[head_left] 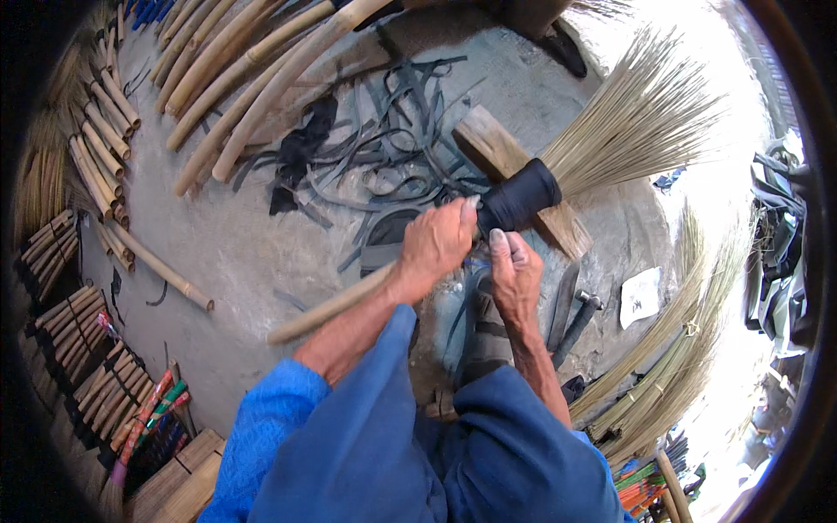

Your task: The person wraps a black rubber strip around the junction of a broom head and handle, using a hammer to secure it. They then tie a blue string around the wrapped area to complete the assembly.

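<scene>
A broom lies slantwise before me. Its pale straw bristles (641, 118) fan out to the upper right, and black rubber wrapping (521, 196) binds their base. From under my left wrist the broom's bamboo handle (327, 305) runs to the lower left. My left hand (438, 237) is closed on the broom just below the wrapping. Close beside it, my right hand (516, 268) is closed in a pinch at the wrapping's lower edge; what its fingers hold is hidden. A wooden block (488, 144) sits under the wrapped part.
Black rubber strips (384, 157) lie tangled on the floor ahead. Bamboo poles (253, 96) are at the upper left, bundled sticks (78, 322) at far left. A hammer (577, 324), a blade (562, 301) and straw bundles (671, 366) lie to the right.
</scene>
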The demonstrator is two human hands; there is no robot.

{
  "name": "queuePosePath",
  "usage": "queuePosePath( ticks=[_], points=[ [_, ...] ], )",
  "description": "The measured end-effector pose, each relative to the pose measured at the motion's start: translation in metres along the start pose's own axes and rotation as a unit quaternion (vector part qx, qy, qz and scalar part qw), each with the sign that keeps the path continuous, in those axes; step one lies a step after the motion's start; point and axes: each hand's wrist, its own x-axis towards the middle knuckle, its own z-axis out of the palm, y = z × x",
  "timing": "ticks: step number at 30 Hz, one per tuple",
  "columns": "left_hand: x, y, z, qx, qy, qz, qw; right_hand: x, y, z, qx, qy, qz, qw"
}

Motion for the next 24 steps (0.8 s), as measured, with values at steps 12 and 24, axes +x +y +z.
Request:
queuePosePath(
  ticks=[12, 24],
  points=[
    [-0.027, 0.001, -0.004, -0.014, 0.129, 0.218, 0.967, -0.001, -0.002, 0.004, 0.098, -0.055, 0.050, 0.992],
    [-0.015, -0.007, -0.017, -0.032, 0.130, 0.233, 0.963, 0.017, 0.006, 0.010, -0.047, -0.016, -0.047, 0.998]
  ],
)
